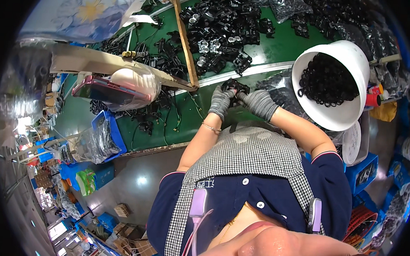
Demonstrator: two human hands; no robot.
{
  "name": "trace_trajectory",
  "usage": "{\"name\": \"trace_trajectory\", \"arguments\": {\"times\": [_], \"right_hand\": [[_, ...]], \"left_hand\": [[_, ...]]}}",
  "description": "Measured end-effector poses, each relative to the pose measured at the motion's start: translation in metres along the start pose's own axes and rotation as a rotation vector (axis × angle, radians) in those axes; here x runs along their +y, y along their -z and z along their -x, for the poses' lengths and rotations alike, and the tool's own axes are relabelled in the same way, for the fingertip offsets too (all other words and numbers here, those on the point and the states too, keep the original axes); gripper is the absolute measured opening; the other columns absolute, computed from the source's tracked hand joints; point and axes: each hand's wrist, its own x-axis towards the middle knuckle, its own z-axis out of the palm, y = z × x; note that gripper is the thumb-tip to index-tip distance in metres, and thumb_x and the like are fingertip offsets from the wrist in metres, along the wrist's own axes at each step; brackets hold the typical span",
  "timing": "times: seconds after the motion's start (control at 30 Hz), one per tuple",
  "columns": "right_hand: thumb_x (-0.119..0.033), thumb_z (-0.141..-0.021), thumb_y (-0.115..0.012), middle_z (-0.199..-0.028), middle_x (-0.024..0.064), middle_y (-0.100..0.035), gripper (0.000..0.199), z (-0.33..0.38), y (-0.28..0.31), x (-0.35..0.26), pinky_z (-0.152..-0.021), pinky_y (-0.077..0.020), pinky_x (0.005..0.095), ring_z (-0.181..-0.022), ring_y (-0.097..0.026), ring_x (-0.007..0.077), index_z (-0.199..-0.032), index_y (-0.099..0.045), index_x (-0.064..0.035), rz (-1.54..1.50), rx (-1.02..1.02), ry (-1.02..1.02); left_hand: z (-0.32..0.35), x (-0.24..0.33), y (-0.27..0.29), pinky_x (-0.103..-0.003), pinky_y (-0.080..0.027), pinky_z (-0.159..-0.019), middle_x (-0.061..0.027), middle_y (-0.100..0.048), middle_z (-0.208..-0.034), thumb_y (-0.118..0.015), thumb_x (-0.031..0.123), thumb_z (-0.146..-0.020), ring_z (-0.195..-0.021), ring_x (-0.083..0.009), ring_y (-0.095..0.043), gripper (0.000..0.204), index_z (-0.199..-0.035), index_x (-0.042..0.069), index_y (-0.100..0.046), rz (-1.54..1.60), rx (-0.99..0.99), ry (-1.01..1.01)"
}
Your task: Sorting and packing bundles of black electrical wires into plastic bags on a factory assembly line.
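Observation:
Both my hands wear grey gloves and meet over the near part of the green table. My left hand [220, 102] closes around the left side of a small black plastic part [235, 87]. From the other side my right hand [259, 104] grips the same part, its thumb and fingers pressed to it. Something small and reddish shows between the fingers, too small to name. Right of my hands stands a tilted white bucket [303, 89] holding many black rings [328, 81]. Beyond the hands lies a large heap of black parts [218, 32], some with silvery round pieces.
A wooden post [185, 44] and beam stand left of my hands, with a pink-cased phone [113, 91] in clear plastic wrap. A blue bin [115, 133] with plastic bags sits at the table's left. Cables with small ends hang over the green tabletop [191, 127].

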Motion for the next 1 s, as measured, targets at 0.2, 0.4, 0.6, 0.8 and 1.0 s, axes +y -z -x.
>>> {"name": "trace_trajectory", "arguments": {"times": [0.2, 0.4, 0.6, 0.8, 1.0], "right_hand": [[-0.019, -0.082, -0.055, -0.084, 0.0163, -0.063, 0.035, 0.010, 0.044, -0.025, -0.066, -0.0516, 0.0436, -0.075, -0.064, 0.0318, -0.116, -0.058, -0.0200, 0.111, -0.246, 0.034], [-0.020, -0.081, -0.057, -0.099, 0.0176, -0.057, 0.030, 0.011, 0.047, -0.035, -0.072, -0.0505, 0.0426, -0.085, -0.062, 0.0343, -0.111, -0.062, -0.0217, -0.132, -0.108, 0.119], [-0.022, -0.080, -0.060, -0.096, 0.0185, -0.056, 0.029, 0.010, 0.042, -0.038, -0.073, -0.0490, 0.0442, -0.084, -0.060, 0.0366, -0.109, -0.063, -0.0209, -0.239, -0.106, 0.213], [-0.023, -0.082, -0.060, -0.099, 0.0200, -0.055, 0.026, -0.003, 0.040, -0.059, -0.077, -0.0478, 0.0440, -0.088, -0.058, 0.0378, -0.107, -0.063, -0.0157, -0.242, -0.166, 0.264], [-0.023, -0.079, -0.063, -0.090, 0.0185, -0.058, 0.027, -0.034, 0.000, -0.078, -0.071, -0.0475, 0.0441, -0.079, -0.057, 0.0390, -0.104, -0.060, -0.0108, -0.215, -0.140, 0.317]], "left_hand": [[0.005, -0.004, 0.024, -0.039, -0.058, -0.058, -0.0138, -0.061, -0.101, -0.064, 0.000, -0.076, -0.079, -0.0274, -0.064, 0.050, -0.122, 0.002, -0.046, -0.108, -0.104, 0.002], [0.003, -0.017, 0.050, -0.042, -0.059, -0.063, -0.0147, -0.059, -0.105, -0.064, 0.000, -0.075, -0.084, -0.0293, -0.063, 0.055, -0.125, 0.000, -0.044, -0.019, -0.208, -0.023], [0.021, -0.014, 0.059, -0.041, -0.059, -0.063, -0.0131, -0.059, -0.107, -0.067, 0.005, -0.075, -0.085, -0.0282, -0.063, 0.055, -0.125, 0.003, -0.045, -0.062, -0.293, -0.050], [0.035, -0.019, 0.076, -0.037, -0.058, -0.064, -0.0113, -0.062, -0.102, -0.069, 0.008, -0.073, -0.083, -0.0243, -0.063, 0.049, -0.118, 0.002, -0.051, 0.099, -0.314, -0.050], [0.057, -0.005, 0.113, -0.032, -0.057, -0.059, -0.0072, -0.063, -0.098, -0.069, 0.014, -0.075, -0.077, -0.0222, -0.064, 0.045, -0.117, 0.007, -0.055, 0.218, -0.340, 0.082]]}}
